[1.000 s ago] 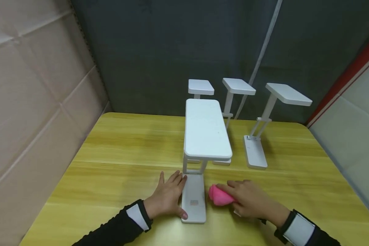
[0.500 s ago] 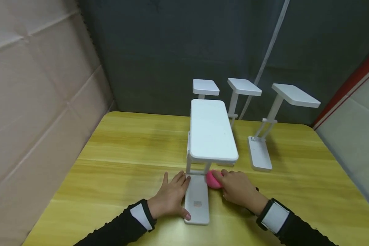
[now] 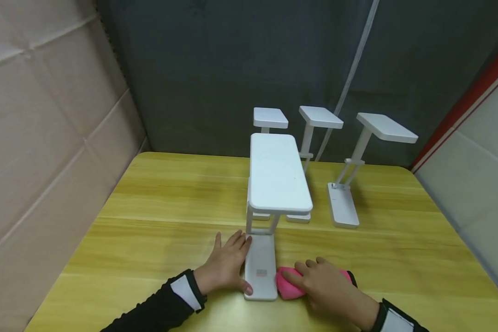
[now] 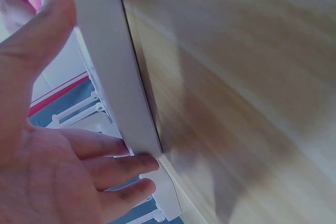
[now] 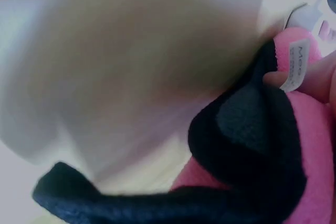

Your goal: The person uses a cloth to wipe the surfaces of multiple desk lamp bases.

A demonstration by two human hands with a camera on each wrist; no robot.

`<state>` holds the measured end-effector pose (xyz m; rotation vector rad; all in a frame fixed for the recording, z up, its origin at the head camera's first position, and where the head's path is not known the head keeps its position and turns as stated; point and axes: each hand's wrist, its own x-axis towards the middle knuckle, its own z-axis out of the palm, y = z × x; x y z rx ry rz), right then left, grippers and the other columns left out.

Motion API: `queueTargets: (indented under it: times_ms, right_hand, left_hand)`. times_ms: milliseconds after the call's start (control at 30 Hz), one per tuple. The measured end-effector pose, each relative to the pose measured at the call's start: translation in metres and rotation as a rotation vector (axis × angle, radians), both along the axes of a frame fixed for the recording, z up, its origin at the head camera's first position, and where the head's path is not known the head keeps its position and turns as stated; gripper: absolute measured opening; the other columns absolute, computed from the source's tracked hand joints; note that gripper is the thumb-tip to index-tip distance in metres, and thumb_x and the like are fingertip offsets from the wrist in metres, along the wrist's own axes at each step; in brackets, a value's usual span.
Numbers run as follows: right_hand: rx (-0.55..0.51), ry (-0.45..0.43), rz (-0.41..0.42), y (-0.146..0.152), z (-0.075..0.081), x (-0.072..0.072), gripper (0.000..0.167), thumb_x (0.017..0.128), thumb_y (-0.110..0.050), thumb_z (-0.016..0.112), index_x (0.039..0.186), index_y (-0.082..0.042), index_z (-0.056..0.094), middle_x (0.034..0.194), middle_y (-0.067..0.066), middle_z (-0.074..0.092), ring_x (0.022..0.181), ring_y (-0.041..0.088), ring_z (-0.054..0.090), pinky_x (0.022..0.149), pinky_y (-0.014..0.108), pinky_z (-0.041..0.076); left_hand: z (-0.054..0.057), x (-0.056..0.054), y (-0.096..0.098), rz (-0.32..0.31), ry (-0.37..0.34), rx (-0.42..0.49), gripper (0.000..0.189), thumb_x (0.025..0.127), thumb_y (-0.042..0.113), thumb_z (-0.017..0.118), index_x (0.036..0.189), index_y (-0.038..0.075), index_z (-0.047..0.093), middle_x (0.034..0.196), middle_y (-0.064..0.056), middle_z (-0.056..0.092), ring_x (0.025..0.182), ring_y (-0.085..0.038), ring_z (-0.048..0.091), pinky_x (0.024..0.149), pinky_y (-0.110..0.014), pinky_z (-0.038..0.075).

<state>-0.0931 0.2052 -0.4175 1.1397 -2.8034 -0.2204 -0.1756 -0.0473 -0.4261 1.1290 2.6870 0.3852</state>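
A white folding desk lamp [image 3: 279, 175] stands in front, its flat base [image 3: 261, 265] pointing toward me. My left hand [image 3: 223, 266] lies at the base's left side, fingers straight and spread. Its thumb rests on the near corner, and in the left wrist view the fingertips [image 4: 148, 162] touch the base's side edge. My right hand [image 3: 329, 286] grips a soft pink cloth [image 3: 287, 289] at the right edge of the base, near its front end. In the right wrist view the cloth shows black trim [image 5: 247, 129] and a white printed tag [image 5: 297, 65].
Behind the front lamp are more white lamps of the same kind: a left one [image 3: 270, 117], a middle one [image 3: 320, 116] and a right one [image 3: 344, 205]. The wood-grain table [image 3: 157, 198] ends at a dark curtain [image 3: 211, 83], with pale panels on both sides.
My right hand first slid the cloth forward to the base's far right edge, then drew it back toward me along that edge. The left hand and lamp stayed in place.
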Motion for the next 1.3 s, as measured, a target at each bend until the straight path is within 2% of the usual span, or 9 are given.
queueTargets:
  times_ms: [167, 267, 333, 433, 533, 633, 833, 1033, 1300]
  right_hand:
    - [-0.045, -0.139, 0.05, 0.007, 0.004, 0.011, 0.063, 0.067, -0.009, 0.069, 0.126, -0.029, 0.058, 0.086, -0.008, 0.057, 0.069, 0.011, 0.052, 0.064, 0.035, 0.047]
    - [-0.073, -0.246, -0.009, 0.014, 0.013, 0.005, 0.066, 0.069, -0.009, 0.069, 0.131, -0.031, 0.056, 0.09, -0.01, 0.057, 0.076, 0.009, 0.054, 0.067, 0.039, 0.048]
    - [-0.09, -0.238, -0.087, 0.017, 0.018, -0.004, 0.065, 0.07, -0.008, 0.069, 0.131, -0.027, 0.058, 0.091, -0.007, 0.057, 0.079, 0.012, 0.057, 0.068, 0.043, 0.048]
    - [-0.096, -0.145, -0.214, 0.018, 0.018, -0.026, 0.06, 0.07, -0.008, 0.069, 0.128, -0.017, 0.059, 0.085, 0.0, 0.058, 0.07, 0.016, 0.057, 0.06, 0.039, 0.047]
    - [-0.07, -0.05, -0.31, 0.014, 0.007, -0.045, 0.056, 0.072, -0.01, 0.069, 0.126, -0.012, 0.058, 0.083, 0.006, 0.059, 0.061, 0.02, 0.055, 0.053, 0.037, 0.046]
    - [-0.058, 0.005, -0.345, 0.007, -0.004, -0.054, 0.053, 0.072, -0.01, 0.066, 0.124, -0.01, 0.057, 0.081, 0.009, 0.059, 0.054, 0.023, 0.053, 0.048, 0.038, 0.044]
    - [-0.032, 0.026, -0.244, -0.001, -0.001, -0.047, 0.047, 0.067, -0.007, 0.067, 0.114, -0.01, 0.058, 0.073, 0.004, 0.054, 0.05, 0.017, 0.047, 0.046, 0.034, 0.042]
    - [0.015, -0.047, -0.129, -0.004, 0.008, -0.023, 0.051, 0.069, -0.009, 0.066, 0.119, -0.013, 0.061, 0.076, 0.001, 0.054, 0.054, 0.016, 0.049, 0.051, 0.033, 0.044]
    - [0.017, -0.101, -0.025, -0.004, 0.006, 0.002, 0.053, 0.07, -0.01, 0.066, 0.122, -0.018, 0.06, 0.078, -0.004, 0.053, 0.058, 0.012, 0.048, 0.055, 0.032, 0.044]
  left_hand:
    - [-0.003, -0.001, 0.0, -0.001, -0.004, 0.004, 0.119, 0.056, 0.06, 0.082, 0.144, -0.005, 0.035, 0.148, -0.021, 0.034, 0.14, -0.035, 0.022, 0.101, -0.072, 0.011]
    - [-0.005, -0.001, 0.0, -0.006, -0.017, 0.01, 0.119, 0.057, 0.06, 0.082, 0.144, -0.004, 0.035, 0.148, -0.021, 0.034, 0.14, -0.035, 0.022, 0.101, -0.072, 0.011]
    - [-0.006, -0.001, 0.0, -0.008, -0.022, 0.014, 0.119, 0.057, 0.06, 0.082, 0.144, -0.004, 0.034, 0.149, -0.021, 0.033, 0.14, -0.035, 0.022, 0.101, -0.073, 0.011]
    - [-0.006, -0.001, 0.0, -0.009, -0.025, 0.015, 0.119, 0.057, 0.06, 0.082, 0.145, -0.004, 0.034, 0.149, -0.021, 0.033, 0.14, -0.035, 0.022, 0.101, -0.072, 0.011]
    - [-0.007, 0.0, 0.0, -0.012, -0.027, 0.012, 0.119, 0.057, 0.061, 0.081, 0.145, -0.004, 0.034, 0.149, -0.02, 0.033, 0.14, -0.035, 0.023, 0.101, -0.072, 0.012]
    - [-0.008, 0.002, 0.002, -0.02, -0.026, 0.005, 0.119, 0.057, 0.062, 0.081, 0.145, -0.003, 0.033, 0.149, -0.02, 0.033, 0.14, -0.034, 0.023, 0.101, -0.072, 0.013]
    - [-0.007, 0.004, 0.003, -0.019, 0.0, 0.004, 0.119, 0.056, 0.06, 0.082, 0.144, -0.004, 0.034, 0.149, -0.021, 0.033, 0.14, -0.034, 0.022, 0.102, -0.072, 0.012]
    - [-0.002, 0.001, 0.0, -0.016, -0.001, 0.007, 0.119, 0.056, 0.06, 0.082, 0.144, -0.006, 0.034, 0.148, -0.023, 0.033, 0.14, -0.036, 0.022, 0.101, -0.073, 0.012]
    - [-0.002, -0.001, -0.001, 0.001, 0.002, 0.01, 0.12, 0.055, 0.06, 0.083, 0.143, -0.006, 0.035, 0.148, -0.023, 0.034, 0.14, -0.036, 0.022, 0.102, -0.072, 0.011]
